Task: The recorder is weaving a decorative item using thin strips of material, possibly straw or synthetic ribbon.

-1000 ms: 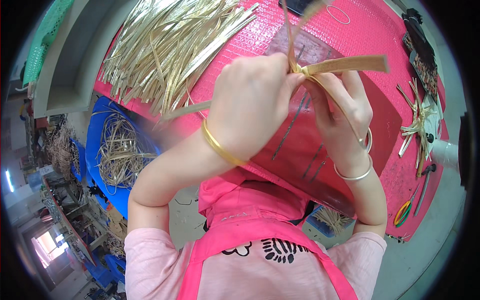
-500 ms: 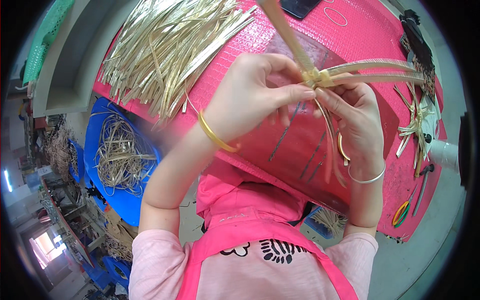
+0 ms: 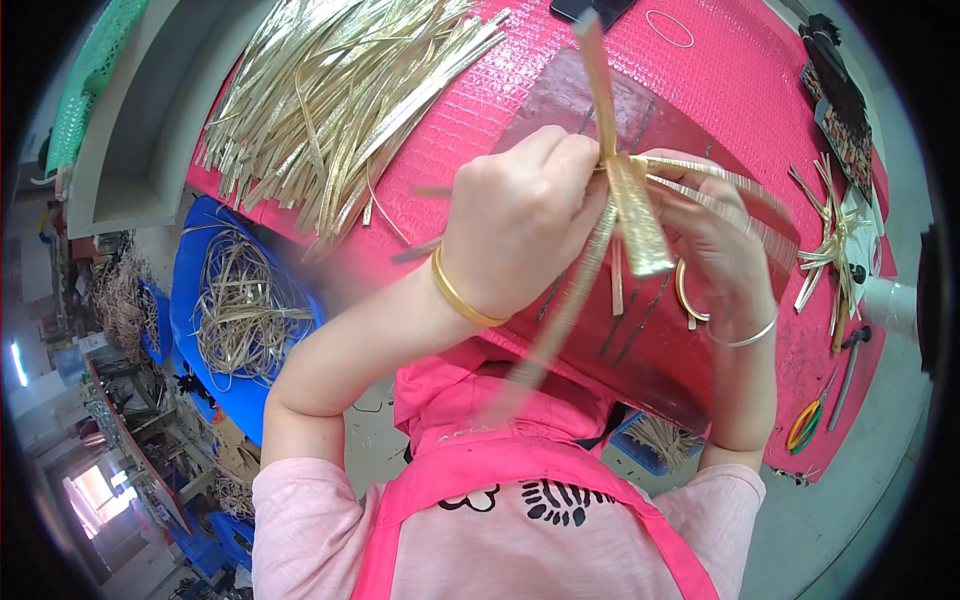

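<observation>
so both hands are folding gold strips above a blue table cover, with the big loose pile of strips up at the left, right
Not quite: the table cover is pink, not blue; the blue thing is a bin of strips beside the table. The rest holds in the head view: the left hand and right hand work the gold strips, and the loose pile lies up at the left.

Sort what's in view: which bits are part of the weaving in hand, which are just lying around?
In use:
- left hand and right hand, pinching the golden strips
- loose strip pile, likely the supply

Lying about:
- finished star piece
- scissors
- blue bin of coiled strips
- rubber band
</observation>
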`<action>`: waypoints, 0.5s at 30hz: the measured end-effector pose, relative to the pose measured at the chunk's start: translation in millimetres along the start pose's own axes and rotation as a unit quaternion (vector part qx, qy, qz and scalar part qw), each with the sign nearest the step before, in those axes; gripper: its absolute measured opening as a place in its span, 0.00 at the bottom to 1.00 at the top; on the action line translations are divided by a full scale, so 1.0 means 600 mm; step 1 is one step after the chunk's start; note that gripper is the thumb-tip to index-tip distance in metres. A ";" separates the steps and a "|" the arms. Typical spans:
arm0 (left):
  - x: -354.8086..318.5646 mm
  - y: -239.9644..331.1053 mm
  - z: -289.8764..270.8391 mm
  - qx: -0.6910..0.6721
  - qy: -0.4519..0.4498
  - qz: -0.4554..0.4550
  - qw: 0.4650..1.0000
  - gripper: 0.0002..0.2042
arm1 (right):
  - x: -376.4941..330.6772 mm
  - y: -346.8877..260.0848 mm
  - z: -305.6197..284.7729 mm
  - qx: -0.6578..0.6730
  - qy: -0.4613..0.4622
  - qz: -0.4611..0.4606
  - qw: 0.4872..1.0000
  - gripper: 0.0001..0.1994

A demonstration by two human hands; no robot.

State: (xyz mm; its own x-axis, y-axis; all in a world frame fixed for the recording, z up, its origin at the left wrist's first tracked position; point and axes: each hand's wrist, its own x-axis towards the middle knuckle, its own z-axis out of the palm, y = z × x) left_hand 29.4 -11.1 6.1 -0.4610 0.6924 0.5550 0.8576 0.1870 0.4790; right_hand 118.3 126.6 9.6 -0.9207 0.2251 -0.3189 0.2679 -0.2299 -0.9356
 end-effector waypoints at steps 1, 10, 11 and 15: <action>0.002 0.003 0.000 -0.074 0.000 -0.062 0.995 0.04 | 0.005 0.017 0.001 0.025 0.006 -0.029 0.999 0.10; 0.013 -0.008 -0.044 -0.412 -0.186 -0.414 0.790 0.07 | 0.001 0.042 0.023 -0.023 0.044 -0.122 0.991 0.08; 0.013 -0.011 -0.048 -0.413 -0.186 -0.413 0.790 0.07 | 0.001 0.041 0.027 0.033 0.065 -0.097 0.993 0.07; 0.008 -0.032 -0.046 -0.359 -0.179 -0.296 0.867 0.06 | -0.002 0.035 0.032 -0.046 0.054 -0.139 0.988 0.08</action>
State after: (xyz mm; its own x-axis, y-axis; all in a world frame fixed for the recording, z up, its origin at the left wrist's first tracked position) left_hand 4.5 -30.7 18.4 -0.5615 0.8192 -0.1168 0.0739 0.1902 0.9790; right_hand 119.7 103.4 -6.6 -0.9283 0.3676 -0.0567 0.0375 -0.0591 -0.9975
